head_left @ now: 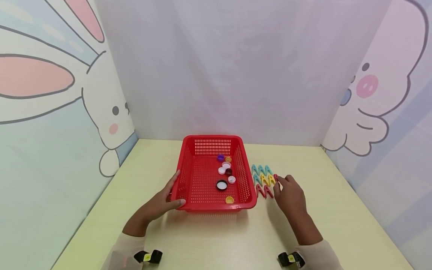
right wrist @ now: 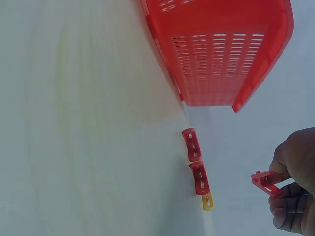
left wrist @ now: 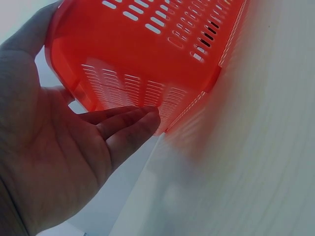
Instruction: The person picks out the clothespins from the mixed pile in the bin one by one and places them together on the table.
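A red plastic basket [head_left: 216, 207] with slotted walls stands on the table. My left hand [head_left: 158, 205] holds its left front corner, the thumb on the rim and the fingers along the outer wall [left wrist: 142, 78]. Between thumb and fingers of my right hand [head_left: 291, 194] is pinched a red clothespin [right wrist: 266, 182], raised above the table. To the right of the basket, clothespins stand in rows: several teal ones [head_left: 261, 169], yellow ones [head_left: 264, 180] and two red ones [head_left: 268, 192].
Several bottle caps lie in the right half of the basket, among them a black-rimmed white cap [head_left: 221, 185], a purple cap [head_left: 221, 158] and a yellow cap [head_left: 229, 200]. A pale curtain [head_left: 229, 75] hangs behind the table, with cartoon-printed walls [head_left: 40, 157] at both sides.
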The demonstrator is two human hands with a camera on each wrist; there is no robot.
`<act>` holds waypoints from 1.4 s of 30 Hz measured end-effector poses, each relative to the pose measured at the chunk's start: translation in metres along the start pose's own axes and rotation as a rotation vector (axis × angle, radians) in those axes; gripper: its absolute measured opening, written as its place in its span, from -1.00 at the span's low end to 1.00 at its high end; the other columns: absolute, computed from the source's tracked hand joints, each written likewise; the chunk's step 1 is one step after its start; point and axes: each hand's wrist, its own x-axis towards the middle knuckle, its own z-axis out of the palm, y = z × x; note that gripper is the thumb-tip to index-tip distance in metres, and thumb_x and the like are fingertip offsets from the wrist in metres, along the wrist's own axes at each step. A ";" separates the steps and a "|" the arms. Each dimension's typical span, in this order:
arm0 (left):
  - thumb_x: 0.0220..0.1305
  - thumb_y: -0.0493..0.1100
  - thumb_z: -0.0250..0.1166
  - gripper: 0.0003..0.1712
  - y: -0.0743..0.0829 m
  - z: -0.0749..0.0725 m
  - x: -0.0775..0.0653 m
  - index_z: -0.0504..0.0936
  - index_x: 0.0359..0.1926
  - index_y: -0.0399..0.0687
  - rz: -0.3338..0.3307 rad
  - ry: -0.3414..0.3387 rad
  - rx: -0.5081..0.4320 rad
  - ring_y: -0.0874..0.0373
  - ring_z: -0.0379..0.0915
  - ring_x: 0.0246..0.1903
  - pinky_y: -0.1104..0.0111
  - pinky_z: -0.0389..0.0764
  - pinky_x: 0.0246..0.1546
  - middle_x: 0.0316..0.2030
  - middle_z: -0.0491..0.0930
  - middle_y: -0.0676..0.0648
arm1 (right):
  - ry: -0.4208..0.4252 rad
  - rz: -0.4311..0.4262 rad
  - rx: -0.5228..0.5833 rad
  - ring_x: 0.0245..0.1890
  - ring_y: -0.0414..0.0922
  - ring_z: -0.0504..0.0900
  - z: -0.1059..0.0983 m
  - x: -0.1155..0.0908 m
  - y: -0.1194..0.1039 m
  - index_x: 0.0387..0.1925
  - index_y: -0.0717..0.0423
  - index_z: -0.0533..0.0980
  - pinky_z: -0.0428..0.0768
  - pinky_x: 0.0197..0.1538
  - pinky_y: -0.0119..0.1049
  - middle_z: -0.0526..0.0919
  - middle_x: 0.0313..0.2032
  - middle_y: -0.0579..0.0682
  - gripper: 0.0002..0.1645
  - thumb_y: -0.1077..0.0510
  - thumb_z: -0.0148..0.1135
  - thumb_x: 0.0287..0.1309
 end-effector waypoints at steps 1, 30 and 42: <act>0.26 0.02 0.57 0.41 0.000 0.000 0.000 -0.28 0.80 0.26 -0.003 0.002 -0.002 -0.29 0.37 0.44 0.21 0.85 0.07 0.56 0.21 -0.37 | -0.013 0.009 -0.001 -0.42 0.00 0.47 0.000 0.000 0.001 0.22 0.35 0.69 0.46 -0.38 -0.18 0.63 -0.17 0.27 -0.57 0.20 0.22 0.47; 0.25 0.02 0.58 0.42 -0.002 0.001 0.000 -0.28 0.80 0.26 0.002 0.012 0.005 -0.33 0.36 0.46 0.19 0.85 0.09 0.58 0.19 -0.36 | -0.310 0.075 -0.045 -0.40 -0.02 0.46 0.013 0.006 0.015 0.18 0.29 0.73 0.41 -0.39 -0.22 0.62 -0.29 0.14 -0.56 0.07 0.28 0.49; 0.28 0.03 0.55 0.40 0.000 0.001 -0.001 -0.28 0.80 0.24 0.003 0.013 0.015 -0.33 0.37 0.45 0.18 0.85 0.09 0.57 0.19 -0.38 | -0.383 0.088 -0.073 -0.40 -0.02 0.46 0.012 0.005 0.013 0.21 0.27 0.72 0.42 -0.40 -0.19 0.57 -0.33 0.13 -0.56 0.06 0.27 0.53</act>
